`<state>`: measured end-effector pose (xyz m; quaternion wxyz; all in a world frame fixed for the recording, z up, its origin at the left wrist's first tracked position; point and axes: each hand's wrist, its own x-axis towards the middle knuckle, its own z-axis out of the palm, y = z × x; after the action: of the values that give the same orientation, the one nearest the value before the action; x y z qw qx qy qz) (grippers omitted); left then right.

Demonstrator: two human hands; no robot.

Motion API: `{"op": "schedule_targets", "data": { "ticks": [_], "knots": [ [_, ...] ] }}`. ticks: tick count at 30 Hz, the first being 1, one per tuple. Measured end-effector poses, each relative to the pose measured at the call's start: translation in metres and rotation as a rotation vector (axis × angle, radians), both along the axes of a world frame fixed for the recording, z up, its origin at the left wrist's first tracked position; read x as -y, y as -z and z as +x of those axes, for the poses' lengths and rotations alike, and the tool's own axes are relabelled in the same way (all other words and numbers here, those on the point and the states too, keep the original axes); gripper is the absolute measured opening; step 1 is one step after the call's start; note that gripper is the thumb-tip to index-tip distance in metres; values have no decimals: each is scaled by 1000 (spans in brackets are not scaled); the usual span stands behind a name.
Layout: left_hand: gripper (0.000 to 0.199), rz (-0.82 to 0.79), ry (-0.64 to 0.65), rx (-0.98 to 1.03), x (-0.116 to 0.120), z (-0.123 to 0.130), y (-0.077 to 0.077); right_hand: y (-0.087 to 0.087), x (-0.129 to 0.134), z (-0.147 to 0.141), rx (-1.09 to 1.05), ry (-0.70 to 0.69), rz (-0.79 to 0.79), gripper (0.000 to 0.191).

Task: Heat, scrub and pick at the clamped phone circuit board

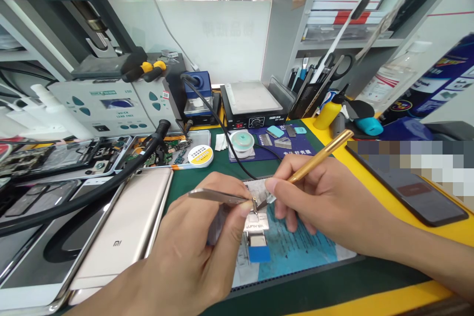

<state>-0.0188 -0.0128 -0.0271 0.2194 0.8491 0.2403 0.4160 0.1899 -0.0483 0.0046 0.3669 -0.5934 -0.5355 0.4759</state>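
Note:
Metal tweezers (213, 195) are pinched in my left hand (200, 237), their tips at a tiny part on a small silver clamp fixture (256, 222). My right hand (314, 190) holds a gold-handled knife (320, 157) like a pen, its blade tip beside the tweezer tips. The fixture has a blue end piece (259, 254) and rests on a blue and white printed mat (296, 252). The tiny part is too small to identify.
Phones, one gold-backed (118, 237), lie at the left beside a tray of circuit boards (174, 150). A black cable (222, 123) crosses behind my hands. Further back stand a heating plate (254, 98) and a grey station (111, 103). At right lies a dark phone (407, 182).

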Motion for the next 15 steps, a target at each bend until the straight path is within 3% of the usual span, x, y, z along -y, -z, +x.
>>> {"op": "schedule_targets", "data": {
  "ticks": [15],
  "knots": [
    [24,11,17,17,-1,1,-2,-2,2,-1,-11,-7,-1,20]
  ]
}}
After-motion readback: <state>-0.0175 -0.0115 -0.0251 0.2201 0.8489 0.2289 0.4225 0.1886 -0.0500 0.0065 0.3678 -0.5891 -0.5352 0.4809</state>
